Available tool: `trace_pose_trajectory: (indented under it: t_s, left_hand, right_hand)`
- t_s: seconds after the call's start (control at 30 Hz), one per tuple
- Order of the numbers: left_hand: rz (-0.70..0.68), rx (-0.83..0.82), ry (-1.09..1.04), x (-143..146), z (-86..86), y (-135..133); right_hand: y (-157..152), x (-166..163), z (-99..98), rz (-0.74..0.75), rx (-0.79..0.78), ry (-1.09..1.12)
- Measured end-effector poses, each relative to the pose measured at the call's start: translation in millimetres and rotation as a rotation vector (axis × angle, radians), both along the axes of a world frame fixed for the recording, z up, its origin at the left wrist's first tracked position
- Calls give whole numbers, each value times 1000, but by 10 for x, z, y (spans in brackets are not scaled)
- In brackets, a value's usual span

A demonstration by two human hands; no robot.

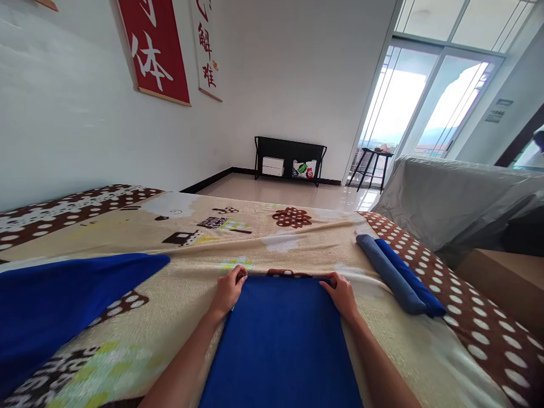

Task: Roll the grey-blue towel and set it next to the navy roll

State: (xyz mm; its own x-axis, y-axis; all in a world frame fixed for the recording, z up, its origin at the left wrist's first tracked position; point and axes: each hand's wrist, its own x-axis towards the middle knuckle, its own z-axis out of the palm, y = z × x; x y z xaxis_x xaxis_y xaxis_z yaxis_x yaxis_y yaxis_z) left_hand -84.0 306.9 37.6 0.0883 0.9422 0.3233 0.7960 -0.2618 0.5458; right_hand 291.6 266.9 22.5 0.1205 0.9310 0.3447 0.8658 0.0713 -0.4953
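Observation:
A blue cloth [281,340], which looks like a towel, lies flat in front of me on a patterned blanket [187,306]. My left hand [230,290] pinches its far left corner between thumb and fingers. At the far right corner, my right hand [340,293] grips the same edge in a like pinch. Between the hands the far edge runs nearly straight. The near end of the cloth passes out of the bottom of the view.
On the right lie a grey-blue rolled towel [391,275] and a blue rolled towel [410,277], side by side. Another blue cloth [72,300] is spread at the left. Beyond are a black rack [290,150], a stool [374,153], a plastic-covered sofa [463,192] and a cardboard box [501,283].

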Motion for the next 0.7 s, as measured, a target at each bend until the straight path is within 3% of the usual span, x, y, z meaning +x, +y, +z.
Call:
trace_pose_trajectory:
  t_s: [0.13,0.23,0.33,0.4,0.5,0.6,0.7]
  left_hand:
    - [-1,78,88,106,182,-202]
    - [-212,91,195,332,261,-421]
    - [-368,39,294,524,199,-588]
    - [-340,-5,339,534,119,-642]
    - [-196,-51,386,391,43,-648]
    - [-94,-64,426,249,82,-645]
    - [-55,-41,469,252,189,-811]
  right_hand:
    - [-162,-156,209,18,77,-60]
    - [-315,-468,272,216,71,-118]
    - [-441,-723,201,376,4,-170]
    - [-487,-732,130,389,-42,-188]
    - [-495,-537,71,294,-85,-198]
    - [-486,-349,111,192,-97,-208]
    - [-620,-376,216,160,-68,-237]
